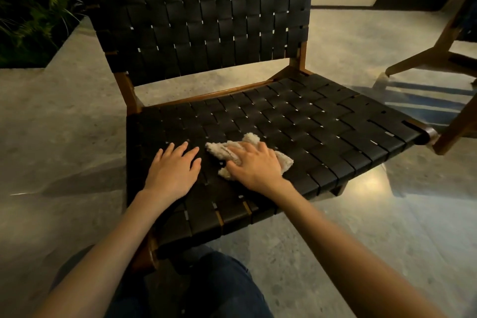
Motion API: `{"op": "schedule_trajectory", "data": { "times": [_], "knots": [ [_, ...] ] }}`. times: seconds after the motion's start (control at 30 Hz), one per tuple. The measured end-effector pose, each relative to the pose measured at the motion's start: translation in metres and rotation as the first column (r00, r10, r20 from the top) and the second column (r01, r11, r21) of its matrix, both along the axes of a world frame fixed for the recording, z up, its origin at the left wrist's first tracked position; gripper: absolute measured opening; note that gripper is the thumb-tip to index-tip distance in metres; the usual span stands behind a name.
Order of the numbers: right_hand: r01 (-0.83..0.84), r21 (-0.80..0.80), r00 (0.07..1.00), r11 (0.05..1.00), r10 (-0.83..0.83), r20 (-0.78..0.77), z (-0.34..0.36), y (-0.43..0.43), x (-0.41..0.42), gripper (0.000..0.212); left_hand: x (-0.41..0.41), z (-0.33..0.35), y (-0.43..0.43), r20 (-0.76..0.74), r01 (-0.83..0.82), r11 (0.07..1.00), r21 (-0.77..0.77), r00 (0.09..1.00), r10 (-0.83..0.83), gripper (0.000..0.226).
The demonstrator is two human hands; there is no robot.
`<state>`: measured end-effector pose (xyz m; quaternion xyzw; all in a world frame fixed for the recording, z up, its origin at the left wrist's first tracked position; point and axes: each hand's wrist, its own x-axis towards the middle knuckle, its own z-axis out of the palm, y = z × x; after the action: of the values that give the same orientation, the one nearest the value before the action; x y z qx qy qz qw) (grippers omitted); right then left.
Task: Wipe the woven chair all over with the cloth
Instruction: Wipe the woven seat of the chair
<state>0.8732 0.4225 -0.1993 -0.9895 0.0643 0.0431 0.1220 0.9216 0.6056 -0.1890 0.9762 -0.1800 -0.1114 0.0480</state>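
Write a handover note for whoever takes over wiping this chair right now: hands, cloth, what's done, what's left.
Left hand: flat on the front left of the woven chair seat, holding nothing.
Right hand: fingers spread flat on the cloth, pressing it onto the seat beside the left hand.
Done: no telling which parts are already wiped.
Left: probably the rest of the seat, then the backrest and wooden frame.
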Motion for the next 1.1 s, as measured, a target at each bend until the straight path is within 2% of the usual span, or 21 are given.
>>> {"op": "schedule_trajectory", "data": {
  "times": [0.1, 0.2, 0.3, 0.37, 0.43, 0.57, 0.7, 0.77, 0.83, 0.93, 1.1],
  "knots": [
    [0.034, -0.108, 0.999, 0.994, -0.034, 0.007, 0.005, -0.039, -0.013, 0.056, -0.003, 0.000, 0.001, 0.009, -0.012, 1.000, 0.005, 1.000, 0.012, 0.048],
    [0.178, -0.182, 0.984, 0.967, -0.176, 0.027, 0.015, -0.098, -0.027, 0.053, -0.005, 0.002, 0.001, 0.015, -0.003, 1.000, -0.015, 1.000, 0.003, 0.047],
    [0.272, -0.192, 0.962, 0.943, -0.263, 0.072, 0.023, -0.126, -0.043, 0.051, -0.007, 0.004, 0.002, 0.025, -0.005, 0.999, -0.039, 1.000, 0.006, 0.047],
    [0.307, -0.178, 0.951, 0.935, -0.295, 0.089, 0.023, -0.113, -0.050, 0.052, -0.009, 0.006, 0.002, 0.037, -0.005, 0.999, -0.048, 0.999, 0.007, 0.046],
    [0.276, -0.121, 0.960, 0.953, -0.268, 0.083, 0.022, -0.082, -0.055, 0.052, -0.010, 0.008, 0.001, 0.043, -0.007, 0.998, -0.058, 0.999, 0.009, 0.045],
    [0.059, 0.005, 0.988, 0.998, -0.059, 0.144, 0.019, -0.007, -0.068, 0.051, -0.013, 0.014, 0.000, 0.063, -0.011, 0.995, -0.099, 0.998, 0.018, 0.042],
    [-0.051, 0.024, 0.986, 0.998, 0.047, 0.158, 0.025, -0.006, -0.081, 0.050, -0.019, 0.020, 0.009, 0.052, 0.016, 0.992, -0.125, 0.999, -0.010, 0.042],
    [-0.006, -0.017, 0.993, 1.000, 0.008, 0.122, 0.027, -0.032, -0.081, 0.051, -0.023, 0.023, 0.018, 0.063, 0.028, 0.988, -0.150, 0.998, -0.019, 0.041],
    [0.116, -0.061, 0.990, 0.991, -0.110, 0.091, 0.031, -0.057, -0.080, 0.051, -0.028, 0.025, 0.031, 0.086, 0.018, 0.977, -0.212, 0.996, 0.000, 0.038],
    [0.213, -0.084, 0.975, 0.973, -0.206, 0.085, 0.033, -0.059, -0.077, 0.051, -0.033, 0.028, 0.051, 0.102, -0.025, 0.946, -0.323, 0.993, 0.061, 0.033],
    [0.062, 0.069, 0.996, 0.996, -0.067, 0.062, 0.031, 0.029, -0.074, 0.052, -0.042, 0.027, 0.076, 0.127, -0.098, 0.907, -0.410, 0.978, 0.163, 0.032]
  ]
}}
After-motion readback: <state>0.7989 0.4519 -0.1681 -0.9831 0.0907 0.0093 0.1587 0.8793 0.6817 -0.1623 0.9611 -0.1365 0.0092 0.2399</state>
